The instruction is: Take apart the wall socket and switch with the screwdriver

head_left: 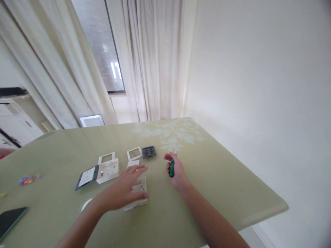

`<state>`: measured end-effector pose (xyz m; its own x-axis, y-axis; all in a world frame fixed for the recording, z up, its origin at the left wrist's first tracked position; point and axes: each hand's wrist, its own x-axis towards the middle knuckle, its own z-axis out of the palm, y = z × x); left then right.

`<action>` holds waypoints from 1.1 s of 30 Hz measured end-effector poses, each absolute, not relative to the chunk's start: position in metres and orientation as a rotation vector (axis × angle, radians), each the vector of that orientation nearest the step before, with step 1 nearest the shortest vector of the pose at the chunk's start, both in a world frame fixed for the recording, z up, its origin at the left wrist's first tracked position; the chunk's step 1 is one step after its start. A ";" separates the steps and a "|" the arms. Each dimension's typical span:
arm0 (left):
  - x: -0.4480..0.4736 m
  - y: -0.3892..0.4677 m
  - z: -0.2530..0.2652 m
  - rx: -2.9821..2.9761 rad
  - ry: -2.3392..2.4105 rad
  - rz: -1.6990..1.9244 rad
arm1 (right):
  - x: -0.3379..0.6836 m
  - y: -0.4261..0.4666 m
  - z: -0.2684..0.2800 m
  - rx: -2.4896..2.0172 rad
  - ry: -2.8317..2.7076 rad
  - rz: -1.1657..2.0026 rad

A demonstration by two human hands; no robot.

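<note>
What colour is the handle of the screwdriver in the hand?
Green. The screwdriver in the right hand shows it in the head view.

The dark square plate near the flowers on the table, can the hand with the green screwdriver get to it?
Probably yes. The right hand holding the green screwdriver is close to the dark square plate, and only bare table lies between them.

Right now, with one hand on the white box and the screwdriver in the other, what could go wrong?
The left hand only lies flat on the white box, so it may slide on the smooth table if pushed. The screwdriver in the right hand points away from the box, towards the dark square part; swinging it round might knock that or the small white frame.
</note>
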<state>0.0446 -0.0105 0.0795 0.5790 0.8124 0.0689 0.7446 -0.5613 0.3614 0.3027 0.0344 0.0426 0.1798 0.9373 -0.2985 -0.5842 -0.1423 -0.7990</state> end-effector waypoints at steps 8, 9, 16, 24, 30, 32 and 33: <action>0.096 -0.058 0.023 2.905 1.230 0.321 | 0.300 0.035 0.053 -0.970 -0.490 1.286; 0.108 -0.049 0.023 2.946 1.239 0.302 | 0.305 0.036 0.055 -0.972 -0.489 1.244; 0.160 0.034 0.033 2.970 1.318 0.384 | 0.335 0.049 0.060 -1.018 -0.482 1.017; 0.105 0.015 0.017 2.861 1.516 0.539 | 0.325 0.038 0.050 -1.067 -0.635 0.937; 0.098 0.011 0.019 2.756 1.596 0.560 | 0.327 0.036 0.053 -1.085 -0.598 0.921; 0.101 0.011 0.022 2.732 1.614 0.573 | 0.329 0.038 0.053 -1.102 -0.562 0.931; 0.102 0.010 0.024 2.721 1.624 0.581 | 0.330 0.039 0.053 -1.112 -0.543 0.940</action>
<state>0.1023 0.0100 0.0243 0.4277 0.8358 0.3443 0.8646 -0.4893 0.1138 0.3295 0.0393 0.0532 0.5202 0.8506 -0.0764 -0.3588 0.1364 -0.9234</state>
